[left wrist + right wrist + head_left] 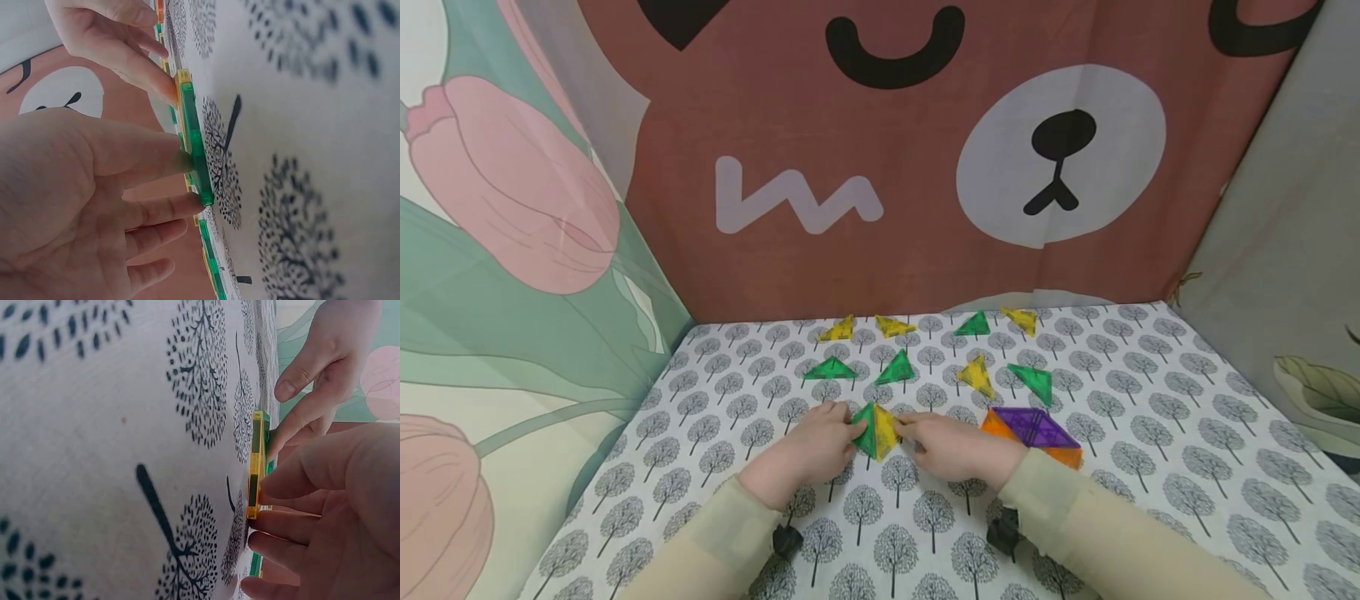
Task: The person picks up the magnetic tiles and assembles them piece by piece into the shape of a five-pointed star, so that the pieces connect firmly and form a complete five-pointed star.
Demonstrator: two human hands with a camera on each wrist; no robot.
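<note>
Near the middle of the table in the head view, a green triangular magnetic tile and a yellow triangular magnetic tile lie edge to edge. My left hand pinches the green tile by its outer side, thumb on it and index finger at its corner in the left wrist view. From the other side my right hand pinches the yellow tile with thumb and index finger. Both tiles lie flat or nearly so, close to the cloth. The remaining fingers of each hand stretch out beyond the tiles.
Beyond the hands lie several loose triangles, among them a green tile and a yellow tile. Right of my right hand sit joined purple tiles with orange tiles. A tree-print cloth covers the table; a bear-print curtain hangs behind.
</note>
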